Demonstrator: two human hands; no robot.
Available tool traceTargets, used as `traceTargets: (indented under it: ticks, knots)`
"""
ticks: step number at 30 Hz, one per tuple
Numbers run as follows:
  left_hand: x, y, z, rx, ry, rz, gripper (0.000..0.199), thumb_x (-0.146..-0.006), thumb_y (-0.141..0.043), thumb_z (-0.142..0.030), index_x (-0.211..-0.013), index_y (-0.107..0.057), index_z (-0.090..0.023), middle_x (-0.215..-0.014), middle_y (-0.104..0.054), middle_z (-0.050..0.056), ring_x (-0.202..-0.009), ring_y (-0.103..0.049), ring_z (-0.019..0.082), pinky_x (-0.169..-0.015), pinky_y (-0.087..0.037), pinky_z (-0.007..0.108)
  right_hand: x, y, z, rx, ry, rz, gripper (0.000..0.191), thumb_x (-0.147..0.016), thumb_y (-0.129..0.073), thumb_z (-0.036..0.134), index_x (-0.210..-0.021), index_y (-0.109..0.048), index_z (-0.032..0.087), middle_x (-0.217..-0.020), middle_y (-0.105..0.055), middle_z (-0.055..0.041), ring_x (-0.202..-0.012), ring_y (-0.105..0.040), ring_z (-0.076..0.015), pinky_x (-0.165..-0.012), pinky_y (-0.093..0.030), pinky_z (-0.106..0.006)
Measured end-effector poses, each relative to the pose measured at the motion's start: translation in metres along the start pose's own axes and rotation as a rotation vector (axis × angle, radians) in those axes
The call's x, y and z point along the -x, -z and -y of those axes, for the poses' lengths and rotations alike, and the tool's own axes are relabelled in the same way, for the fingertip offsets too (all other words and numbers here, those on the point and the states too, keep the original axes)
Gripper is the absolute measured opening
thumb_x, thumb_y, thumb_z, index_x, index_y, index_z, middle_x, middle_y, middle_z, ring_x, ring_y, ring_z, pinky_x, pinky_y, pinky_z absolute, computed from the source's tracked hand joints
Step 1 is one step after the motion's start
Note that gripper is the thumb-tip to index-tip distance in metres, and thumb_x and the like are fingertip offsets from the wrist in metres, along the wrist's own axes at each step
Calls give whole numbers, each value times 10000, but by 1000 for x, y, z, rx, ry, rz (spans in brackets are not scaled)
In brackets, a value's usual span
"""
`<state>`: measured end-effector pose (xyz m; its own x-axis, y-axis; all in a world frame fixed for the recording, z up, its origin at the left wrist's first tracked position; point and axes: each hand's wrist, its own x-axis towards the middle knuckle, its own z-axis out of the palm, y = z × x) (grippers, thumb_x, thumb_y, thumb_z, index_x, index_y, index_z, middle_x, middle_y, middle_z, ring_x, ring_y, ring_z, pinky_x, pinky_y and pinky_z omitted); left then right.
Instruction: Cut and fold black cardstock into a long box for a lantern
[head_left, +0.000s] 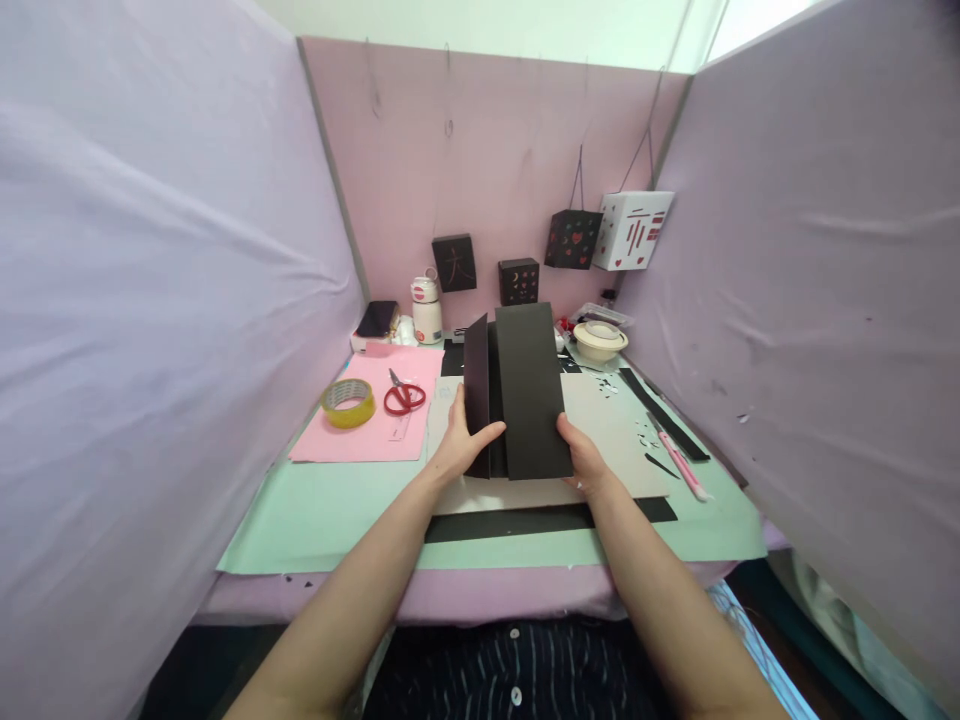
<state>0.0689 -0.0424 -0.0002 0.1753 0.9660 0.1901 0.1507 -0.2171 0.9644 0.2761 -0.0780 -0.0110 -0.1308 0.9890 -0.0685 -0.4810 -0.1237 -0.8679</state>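
Note:
A folded sheet of black card (534, 390) is raised over the pale board (611, 430) in the middle of the table. Its left panel stands up at an angle, and a dark gap separates it from the wide right panel. My left hand (463, 440) grips the left panel, thumb stretched across toward the gap. At the lower right edge, my right hand (581, 450) pinches the card with the thumb in front; the other fingers are mostly hidden behind it. A strip of black card (510, 524) lies under the board's near edge.
Yellow tape (348, 404) and red-handled scissors (404, 394) rest on pink paper (375, 440) at left. A pink craft knife (681, 460), black strips and scraps lie at right. Behind stand a bottle (427, 312) and cream bowl (599, 343); decorated boxes (574, 239) hang above.

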Motion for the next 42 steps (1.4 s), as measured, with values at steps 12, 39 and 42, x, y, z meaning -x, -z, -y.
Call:
traceTargets:
  ticks: [12, 39, 42]
  knots:
    - [-6, 3, 1, 290, 51, -13, 830, -822, -644, -433, -1510, -200, -297, -1580, -230, 70, -1419, -293, 301, -1123, -332, 420, 1, -5, 8, -26, -3, 57, 443, -811, -595, 571, -1032, -666, 193, -1028, -741, -97, -1193, -588, -295, -1010, -483, -468]
    - [-16, 21, -6, 540, 5, -159, 554, -786, -663, -367, -1322, -532, -326, -1377, -529, 15, -1311, -454, 256, -1097, -359, 403, -7, -3, 1, -104, 15, 118, 371, -832, -632, 495, -1087, -659, 227, -1125, -712, -42, -1116, -624, -233, -1031, -447, -418]
    - [-15, 21, -6, 558, 15, -161, 534, -789, -663, -354, -1308, -544, -321, -1366, -542, 15, -1293, -474, 247, -1083, -370, 393, -8, -2, -1, -85, 17, 110, 370, -836, -625, 499, -1081, -657, 224, -1123, -709, -48, -1114, -621, -235, -1022, -451, -420]
